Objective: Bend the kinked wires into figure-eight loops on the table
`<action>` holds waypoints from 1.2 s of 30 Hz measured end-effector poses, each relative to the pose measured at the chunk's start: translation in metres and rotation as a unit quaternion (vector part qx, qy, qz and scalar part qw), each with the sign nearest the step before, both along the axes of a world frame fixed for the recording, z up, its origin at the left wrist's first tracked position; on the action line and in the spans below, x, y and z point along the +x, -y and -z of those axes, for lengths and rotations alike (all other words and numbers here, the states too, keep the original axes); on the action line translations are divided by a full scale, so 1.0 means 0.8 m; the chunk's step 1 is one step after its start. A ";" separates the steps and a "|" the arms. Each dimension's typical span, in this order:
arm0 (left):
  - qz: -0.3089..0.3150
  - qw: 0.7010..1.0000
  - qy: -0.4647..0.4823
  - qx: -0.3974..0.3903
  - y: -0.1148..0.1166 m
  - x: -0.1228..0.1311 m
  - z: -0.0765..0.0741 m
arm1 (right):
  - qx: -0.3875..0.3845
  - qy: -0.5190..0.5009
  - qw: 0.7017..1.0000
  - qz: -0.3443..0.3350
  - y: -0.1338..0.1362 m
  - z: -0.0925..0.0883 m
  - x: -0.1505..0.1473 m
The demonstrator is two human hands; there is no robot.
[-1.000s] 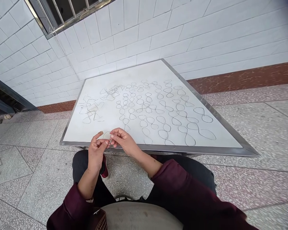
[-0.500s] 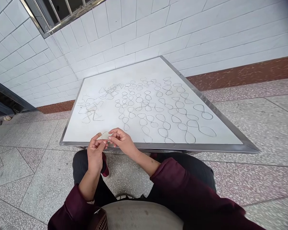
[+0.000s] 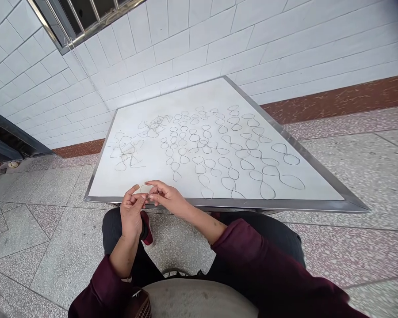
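Observation:
My left hand (image 3: 132, 211) pinches a thin wire loop (image 3: 144, 187) between thumb and fingers, over the near left edge of the white table (image 3: 99, 183). My right hand (image 3: 164, 194) meets it from the right, its thumb and fingertips closed on the same wire. The curve of the loop shows faintly above the fingertips; its ends are hidden by the fingers. Beyond my hands, several figure-eight wire pieces (image 3: 230, 173) lie in loose rows on the middle and right of the table. Loose bent wires (image 3: 128, 152) lie at the left.
A tangled wire pile (image 3: 154, 126) lies toward the back. The table's metal rim (image 3: 285, 205) runs close above my knees (image 3: 272, 234). A tiled wall (image 3: 172, 48) stands behind, with a barred window (image 3: 86, 17) at upper left.
My right hand's fingers have closed in lower beside my left thumb, and less of the loop shows. The view has shifted slightly, so the table appears a little farther right.

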State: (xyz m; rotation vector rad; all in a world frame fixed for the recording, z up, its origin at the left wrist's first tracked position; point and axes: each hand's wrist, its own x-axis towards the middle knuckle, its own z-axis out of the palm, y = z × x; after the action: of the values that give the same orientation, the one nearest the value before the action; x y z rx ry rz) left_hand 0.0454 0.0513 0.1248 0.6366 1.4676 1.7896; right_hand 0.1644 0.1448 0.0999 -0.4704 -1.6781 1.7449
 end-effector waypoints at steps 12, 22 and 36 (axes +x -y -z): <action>0.020 0.998 -0.061 -0.001 -0.001 -0.001 0.000 | 0.178 0.040 0.982 0.055 -0.006 0.018 -0.001; 0.091 0.987 -0.134 -0.020 0.002 -0.005 0.009 | 0.276 0.055 0.957 0.071 -0.019 0.014 0.001; 0.150 0.973 -0.175 -0.029 0.003 -0.003 0.012 | 0.441 0.077 0.883 0.138 -0.019 0.017 0.002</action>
State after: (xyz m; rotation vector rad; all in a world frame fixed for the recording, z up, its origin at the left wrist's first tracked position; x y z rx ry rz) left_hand 0.0433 0.0491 0.1151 1.1247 1.5446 1.4460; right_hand 0.1658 0.1602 0.0866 -0.3841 -2.1657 0.6200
